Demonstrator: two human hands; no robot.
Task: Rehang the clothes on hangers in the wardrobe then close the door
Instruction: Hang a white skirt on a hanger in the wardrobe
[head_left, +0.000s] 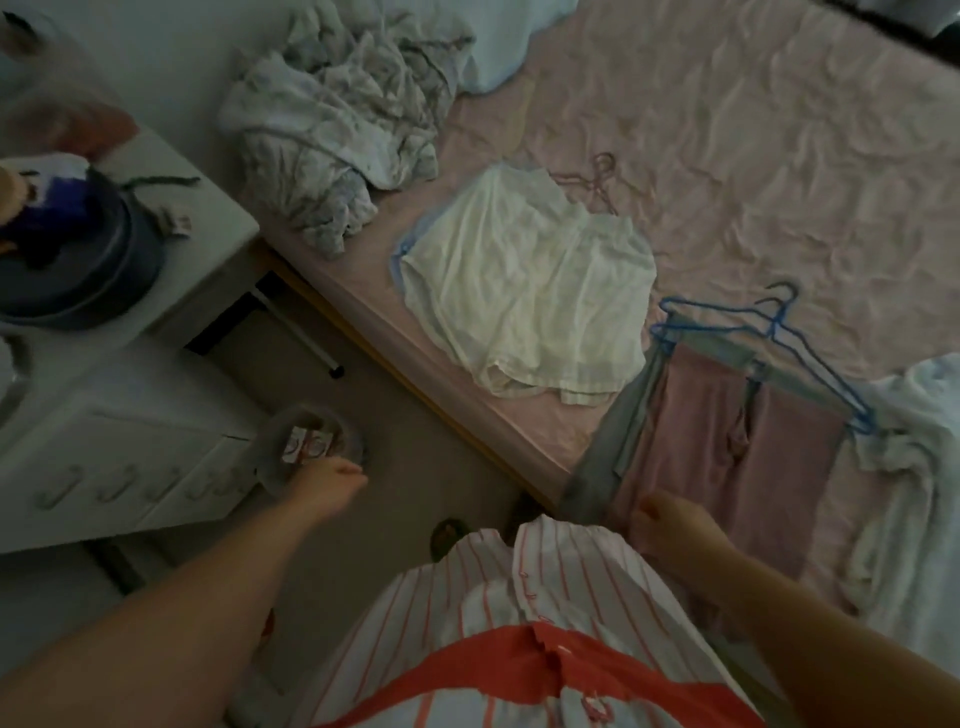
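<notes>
A pair of dusty-pink trousers (727, 447) is seen draped over a blue wire hanger (769, 338) on the pink-sheeted bed (753, 156), together with a grey garment (618, 431) that hangs off the mattress edge. The lower hem of the pink trousers is pinched by the right hand (675, 530), whose fingers are curled into the cloth. The left hand (332, 480) is held out over the floor, near a clear plastic bin (311, 447); its fingers are loosely bent and nothing is held by it. A cream folded garment (524, 291) is laid flat on the bed, with a thin pink hanger (597, 179) just beyond it. A crumpled white-and-grey heap of fabric (337, 119) is piled at the bed's corner. A white drawer unit (130, 441) is seen at the left.
</notes>
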